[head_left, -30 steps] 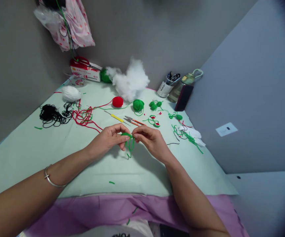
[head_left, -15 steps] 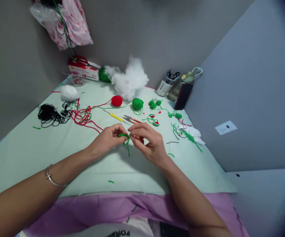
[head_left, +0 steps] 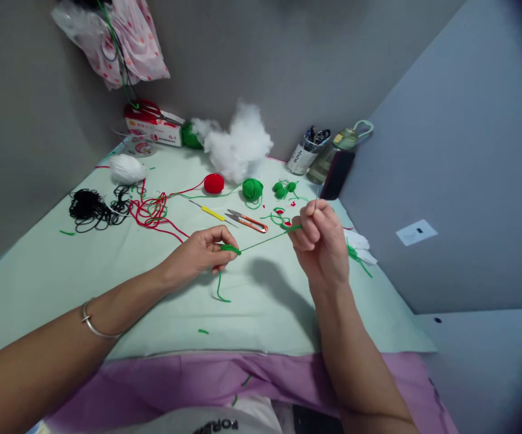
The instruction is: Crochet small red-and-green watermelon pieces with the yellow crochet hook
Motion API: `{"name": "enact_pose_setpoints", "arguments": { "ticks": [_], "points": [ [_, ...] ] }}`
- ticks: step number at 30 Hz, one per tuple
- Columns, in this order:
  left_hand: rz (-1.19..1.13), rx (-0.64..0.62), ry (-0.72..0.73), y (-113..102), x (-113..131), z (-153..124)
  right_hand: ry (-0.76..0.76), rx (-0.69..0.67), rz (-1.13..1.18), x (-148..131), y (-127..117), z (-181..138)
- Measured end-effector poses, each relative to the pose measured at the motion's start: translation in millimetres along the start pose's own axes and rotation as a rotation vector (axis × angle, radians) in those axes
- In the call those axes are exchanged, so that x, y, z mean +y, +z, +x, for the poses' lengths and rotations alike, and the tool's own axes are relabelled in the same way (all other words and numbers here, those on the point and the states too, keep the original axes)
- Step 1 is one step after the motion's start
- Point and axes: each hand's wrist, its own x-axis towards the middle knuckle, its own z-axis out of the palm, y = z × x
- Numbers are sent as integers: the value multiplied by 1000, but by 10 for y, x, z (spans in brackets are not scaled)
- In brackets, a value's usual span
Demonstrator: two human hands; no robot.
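Note:
Between the thumb and fingers of my left hand (head_left: 207,252) is a small green crochet piece (head_left: 231,248). A loose yarn tail (head_left: 220,290) hangs below it onto the table cover. My right hand (head_left: 322,238) is raised to the right, pinching a thin needle (head_left: 315,204) whose tip points up. A taut strand of green yarn (head_left: 263,242) runs from the crochet piece to my right hand. Just beyond the strand lie orange-handled thread snips (head_left: 254,224) and a yellow crochet hook (head_left: 213,213).
Behind are a red yarn ball (head_left: 214,184), a green yarn ball (head_left: 252,190) and white stuffing (head_left: 238,144). Tangled red yarn (head_left: 150,214), black yarn (head_left: 87,208) and a white ball (head_left: 126,169) lie left. A bottle (head_left: 322,166) and pen cup (head_left: 304,154) stand back right.
My right hand has moved away from my left, up and to the right, drawing the green yarn straight. My left hand stays nearly in place with the crochet piece.

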Motion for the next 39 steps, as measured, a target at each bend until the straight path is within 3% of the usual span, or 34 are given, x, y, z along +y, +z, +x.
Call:
{"name": "enact_pose_setpoints", "arguments": {
  "ticks": [2, 8, 13, 31, 39],
  "points": [
    [-4, -15, 11, -6, 21, -8, -10, -36, -95, -1, -35, 1],
    [-20, -42, 55, -41, 54, -30, -203, -327, -544, 59, -13, -50],
    [-15, -66, 68, -22, 82, -45, -264, -375, -720, 104, -6, -56],
    [49, -43, 118, -38, 80, -51, -314, -408, -878, 113, -49, -54],
    [21, -65, 108, -21, 104, -66, -296, -440, -807, 129, -7, -67]
  ]
}}
